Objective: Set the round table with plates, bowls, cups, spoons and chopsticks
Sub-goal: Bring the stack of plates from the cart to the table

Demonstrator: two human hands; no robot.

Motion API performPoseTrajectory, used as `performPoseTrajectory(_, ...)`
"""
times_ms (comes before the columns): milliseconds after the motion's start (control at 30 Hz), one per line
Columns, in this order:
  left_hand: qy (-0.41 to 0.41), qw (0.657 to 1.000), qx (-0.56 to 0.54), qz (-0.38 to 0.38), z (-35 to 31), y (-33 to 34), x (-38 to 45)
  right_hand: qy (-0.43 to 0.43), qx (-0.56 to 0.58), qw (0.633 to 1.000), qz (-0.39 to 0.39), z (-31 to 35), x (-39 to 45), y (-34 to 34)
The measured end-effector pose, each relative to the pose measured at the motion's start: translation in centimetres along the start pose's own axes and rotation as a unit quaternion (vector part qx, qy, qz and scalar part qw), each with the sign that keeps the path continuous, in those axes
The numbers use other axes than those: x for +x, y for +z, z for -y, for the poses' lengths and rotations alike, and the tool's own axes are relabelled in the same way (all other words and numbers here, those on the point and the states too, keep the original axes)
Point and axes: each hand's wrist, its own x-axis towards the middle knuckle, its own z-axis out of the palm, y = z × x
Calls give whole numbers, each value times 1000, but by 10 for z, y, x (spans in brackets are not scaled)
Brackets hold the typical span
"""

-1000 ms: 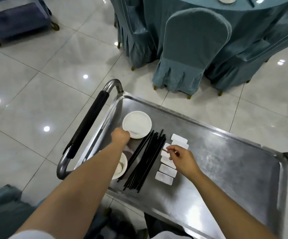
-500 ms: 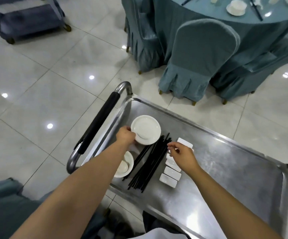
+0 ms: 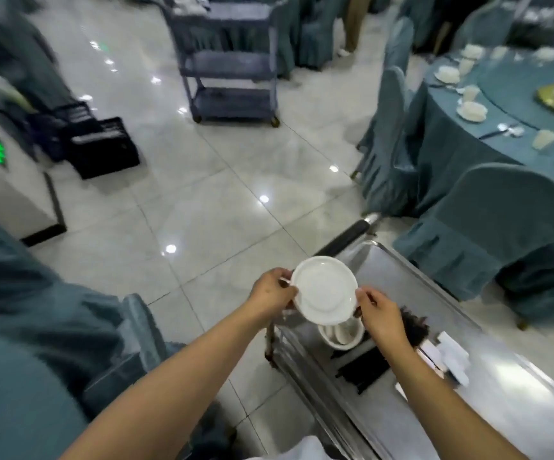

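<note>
— Head view first: what do the hands have?
— Both are on one white plate (image 3: 324, 289); the left hand (image 3: 270, 293) pinches its left rim with curled fingers, the right hand (image 3: 379, 314) grips the right rim the same way; the plate is held between them, face up and slightly tilted, raised above the left end of the steel cart (image 3: 488, 393).

— And under the plate?
— A white bowl (image 3: 342, 336) stands on the cart top just below the plate's near edge, partly hidden by it; something pale lies inside, too blurred to name; beside the bowl lies a bundle of black chopsticks (image 3: 365, 371), running under the right forearm; a few white rectangular rests (image 3: 453, 356) lie further right, smeared by motion blur.

— Where is the round table?
— Upper right; the round table (image 3: 501, 134) wears a teal cloth and already carries several white plates, cups and a spoon round its edge, with a yellowish dish on the glass turntable in the middle; teal-covered chairs (image 3: 501, 224) stand round it, the nearest one just beyond the cart's black handle (image 3: 345, 240).

— Anything else on the floor?
— A grey three-shelf trolley (image 3: 232, 61) stands well apart at the top centre; black crates (image 3: 102, 147) sit on the glossy tiles at the left; another teal chair back fills the lower left.
</note>
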Motion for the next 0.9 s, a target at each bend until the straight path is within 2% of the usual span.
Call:
performPoseTrajectory(100,-3,998,-60,-19,21,-61,-35,-15,9,999,45,34,-22,44)
performPoseTrajectory(200,-7,988,-140,-68,52,-121,-67,-41,16,995,93,65,-45,100)
performPoseTrajectory(433,-41,933,-253,-252,150,-230,-138,-68,-20,959,275,130,-111,234)
performPoseTrajectory(633,-78,841,-354,-402,219,-274,-212,-107,-83,899,417,161,-168,325)
performPoseTrajectory(733,-92,773,-427,-461,247,-280,-253,-130,-116,853,493,164,-201,367)
performPoseTrajectory(900,-131,672,-481,-548,288,-275,-319,-152,-175,772,591,160,-265,427)
